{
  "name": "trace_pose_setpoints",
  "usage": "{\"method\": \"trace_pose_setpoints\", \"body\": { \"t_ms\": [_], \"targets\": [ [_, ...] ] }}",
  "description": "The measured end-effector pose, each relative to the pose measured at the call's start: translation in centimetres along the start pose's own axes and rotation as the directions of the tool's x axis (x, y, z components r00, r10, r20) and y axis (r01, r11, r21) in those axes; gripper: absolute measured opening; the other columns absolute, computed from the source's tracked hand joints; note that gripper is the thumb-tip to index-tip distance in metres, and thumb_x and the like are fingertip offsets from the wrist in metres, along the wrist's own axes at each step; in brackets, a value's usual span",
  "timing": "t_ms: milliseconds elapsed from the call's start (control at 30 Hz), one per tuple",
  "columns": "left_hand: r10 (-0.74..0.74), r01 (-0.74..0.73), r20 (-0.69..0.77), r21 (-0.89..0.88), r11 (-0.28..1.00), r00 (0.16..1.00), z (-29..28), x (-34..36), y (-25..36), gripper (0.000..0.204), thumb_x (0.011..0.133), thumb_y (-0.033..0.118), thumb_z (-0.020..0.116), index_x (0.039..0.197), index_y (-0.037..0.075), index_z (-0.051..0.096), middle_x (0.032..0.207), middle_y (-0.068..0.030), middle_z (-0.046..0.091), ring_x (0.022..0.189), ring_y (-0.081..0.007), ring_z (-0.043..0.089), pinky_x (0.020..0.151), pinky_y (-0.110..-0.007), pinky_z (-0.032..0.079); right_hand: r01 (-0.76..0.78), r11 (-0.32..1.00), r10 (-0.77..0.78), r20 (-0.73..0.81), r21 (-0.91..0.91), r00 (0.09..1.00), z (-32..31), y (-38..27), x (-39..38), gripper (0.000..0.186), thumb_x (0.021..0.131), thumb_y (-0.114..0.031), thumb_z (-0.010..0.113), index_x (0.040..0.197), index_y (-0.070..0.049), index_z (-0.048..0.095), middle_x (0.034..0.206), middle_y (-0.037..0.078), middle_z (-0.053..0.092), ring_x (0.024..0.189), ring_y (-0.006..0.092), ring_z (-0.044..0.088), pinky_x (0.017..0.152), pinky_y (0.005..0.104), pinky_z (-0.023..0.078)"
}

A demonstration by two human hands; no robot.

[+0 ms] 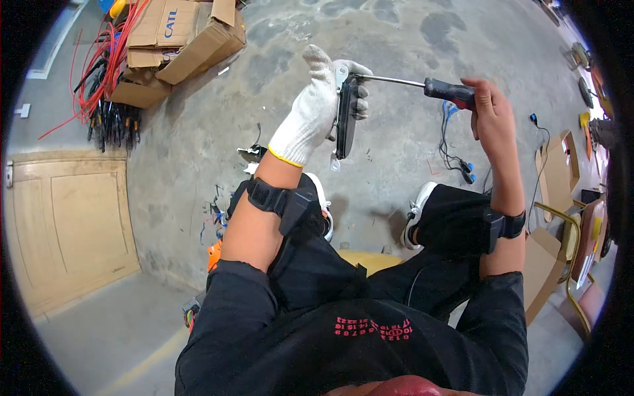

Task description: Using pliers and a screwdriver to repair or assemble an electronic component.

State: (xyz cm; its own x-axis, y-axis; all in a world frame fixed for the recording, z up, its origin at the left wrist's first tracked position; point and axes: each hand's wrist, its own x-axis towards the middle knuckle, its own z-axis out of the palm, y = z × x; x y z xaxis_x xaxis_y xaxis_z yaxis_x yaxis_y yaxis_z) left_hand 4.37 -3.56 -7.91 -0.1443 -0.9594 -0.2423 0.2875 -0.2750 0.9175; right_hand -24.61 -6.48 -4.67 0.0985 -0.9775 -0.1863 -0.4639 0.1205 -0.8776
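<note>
My left hand [316, 105], in a white knit glove with a yellow cuff edge, grips a long flat black part [346, 122] held on edge. A pale metal tab [341, 76] shows at the part's upper end, and a small clear piece [335, 162] shows at its lower end. My bare right hand [492, 112] is closed around the black and red handle of a screwdriver [449, 92]. Its shaft points left, and the tip meets the black part's upper end near my gloved fingers. The exact contact point is too small to make out.
Cardboard boxes [178, 46] and red cables [112, 59] lie at the far left, above a wooden door [72, 218]. Black cables with blue connectors [452, 155] lie on the concrete floor. A metal-framed stand [574, 257] and flattened cardboard [561, 165] are at the right.
</note>
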Motion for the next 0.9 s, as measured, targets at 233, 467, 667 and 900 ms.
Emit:
{"method": "trace_pose_setpoints", "body": {
  "t_ms": [233, 467, 667, 900],
  "targets": [
    [0.026, -0.026, -0.019, -0.006, 1.0, 0.999, 0.4, -0.2, 0.1, 0.099, 0.079, 0.087, 0.013, 0.105, 0.002, 0.056, 0.079, -0.0063, 0.055, 0.065, -0.0164, 0.059, 0.065, -0.033, 0.056, 0.687, 0.721, -0.612, -0.385, 0.085, 0.69, 3.2, -1.3, -1.1, 0.033, 0.095, -0.023, 0.061, 0.121, -0.002, 0.061, 0.096, 0.007, 0.063, 0.073, 0.0089, 0.059, 0.061, 0.0211, 0.046],
    [-0.005, 0.007, -0.023, 0.054, 0.999, 1.0, 0.0, -0.1, 0.1, 0.107, 0.073, 0.092, 0.013, 0.107, 0.0, 0.056, 0.082, -0.008, 0.058, 0.068, -0.0178, 0.061, 0.068, -0.034, 0.056, -0.091, 0.986, 0.082, 0.067, 0.142, 0.994, 0.5, -0.6, -0.2, 0.043, 0.096, -0.023, 0.058, 0.133, -0.004, 0.051, 0.107, 0.011, 0.061, 0.082, 0.0154, 0.063, 0.068, 0.0251, 0.05],
    [-0.009, 0.009, -0.02, 0.005, 1.0, 1.0, 0.0, -0.1, 0.1, 0.099, 0.078, 0.087, 0.013, 0.104, 0.002, 0.057, 0.077, -0.0052, 0.055, 0.064, -0.0154, 0.059, 0.066, -0.032, 0.055, 0.571, 0.815, -0.541, -0.225, 0.097, 0.81, 2.1, -0.8, -0.9, 0.051, 0.09, -0.026, 0.064, 0.134, -0.003, 0.051, 0.11, 0.01, 0.06, 0.099, 0.0168, 0.059, 0.087, 0.0283, 0.047],
    [-0.012, 0.011, -0.024, -0.024, 1.0, 1.0, 0.0, -0.5, 0.4, 0.096, 0.08, 0.086, 0.016, 0.104, 0.003, 0.057, 0.078, -0.0056, 0.055, 0.064, -0.0155, 0.059, 0.065, -0.033, 0.055, -0.125, 0.984, 0.125, 0.012, 0.123, 0.992, 1.1, -0.5, -0.1, 0.056, 0.095, -0.035, 0.054, 0.14, -0.003, 0.044, 0.112, 0.014, 0.057, 0.107, 0.0227, 0.059, 0.097, 0.0341, 0.046]
  ]
}}
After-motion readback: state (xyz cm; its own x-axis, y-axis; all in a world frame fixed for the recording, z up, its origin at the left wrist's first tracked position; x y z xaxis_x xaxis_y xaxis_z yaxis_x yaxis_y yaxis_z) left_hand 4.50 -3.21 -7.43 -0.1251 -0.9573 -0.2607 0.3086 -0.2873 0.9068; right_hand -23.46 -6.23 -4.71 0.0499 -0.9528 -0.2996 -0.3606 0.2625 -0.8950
